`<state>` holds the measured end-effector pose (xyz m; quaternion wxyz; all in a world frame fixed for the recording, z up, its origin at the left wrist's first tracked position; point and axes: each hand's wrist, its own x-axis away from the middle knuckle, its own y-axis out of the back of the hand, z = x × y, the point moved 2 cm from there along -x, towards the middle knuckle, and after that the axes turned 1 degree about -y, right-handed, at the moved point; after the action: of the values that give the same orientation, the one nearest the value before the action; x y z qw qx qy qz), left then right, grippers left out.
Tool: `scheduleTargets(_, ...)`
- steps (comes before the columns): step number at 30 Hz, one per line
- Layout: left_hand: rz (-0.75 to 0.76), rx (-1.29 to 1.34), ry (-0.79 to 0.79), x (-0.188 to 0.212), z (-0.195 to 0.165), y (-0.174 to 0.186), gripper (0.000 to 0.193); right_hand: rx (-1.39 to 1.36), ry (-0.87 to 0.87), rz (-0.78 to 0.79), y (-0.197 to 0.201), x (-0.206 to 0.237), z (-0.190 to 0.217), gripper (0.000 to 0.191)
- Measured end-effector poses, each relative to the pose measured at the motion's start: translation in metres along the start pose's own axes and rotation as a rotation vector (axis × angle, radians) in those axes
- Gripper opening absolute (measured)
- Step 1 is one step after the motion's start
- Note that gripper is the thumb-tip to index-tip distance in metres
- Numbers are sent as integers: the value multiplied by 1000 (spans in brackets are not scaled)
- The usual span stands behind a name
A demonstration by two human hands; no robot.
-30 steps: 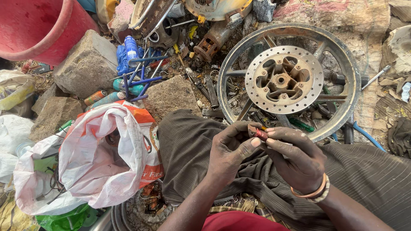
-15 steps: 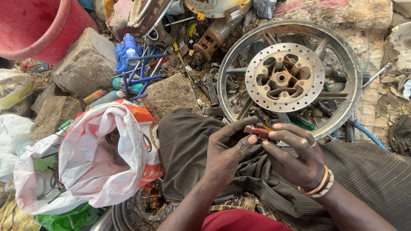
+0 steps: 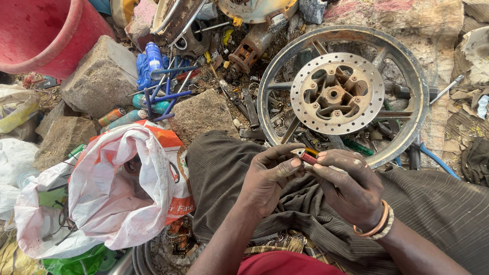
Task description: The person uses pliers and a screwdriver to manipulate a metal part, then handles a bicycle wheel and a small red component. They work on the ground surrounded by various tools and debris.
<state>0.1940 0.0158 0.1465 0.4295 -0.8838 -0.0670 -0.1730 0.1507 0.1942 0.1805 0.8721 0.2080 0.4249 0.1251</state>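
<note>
My left hand [image 3: 267, 175] and my right hand [image 3: 351, 188] meet over my lap, on dark striped trousers [image 3: 219, 173]. Both pinch a small red and yellow part [image 3: 307, 156] between their fingertips. What kind of part it is I cannot tell; most of it is hidden by my fingers. My right wrist wears bangles [image 3: 378, 224]. Just beyond the hands lies a motorcycle wheel [image 3: 417, 91] with a rusty brake disc [image 3: 337, 93] at its hub.
A white and orange plastic bag [image 3: 117, 198] lies open at my left. Behind it are grey stones [image 3: 99, 76], a red bucket [image 3: 48, 33], blue metal rods [image 3: 165, 91] and scattered rusty scrap parts [image 3: 249, 51]. A screwdriver [image 3: 445, 90] lies right of the wheel.
My hands have stayed over my lap with the small part between them; the fingers have shifted slightly around it. Nothing else has moved.
</note>
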Motion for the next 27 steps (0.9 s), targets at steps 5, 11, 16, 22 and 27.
scheduleTargets(5, 21, 39, 59, -2, -2, 4, 33, -46, 21, 10, 1, 2, -4, 34)
scheduleTargets(11, 45, 36, 96, -2, -4, 4, 30, 32, 97, 55, 4, 1, -1, 32)
scheduleTargets(16, 29, -58, 18, 4, -8, -3, 34, 40, 109, 45, 3, -2, 2, 30)
scheduleTargets(22, -100, -1082, -620, 22, -30, -28, 40, 24, 61, 63, 3, -8, 4, 34)
scheduleTargets(27, -29, -1266, -902, 27, -40, -37, 32, 26, 51, 72, 5, -5, 4, 35)
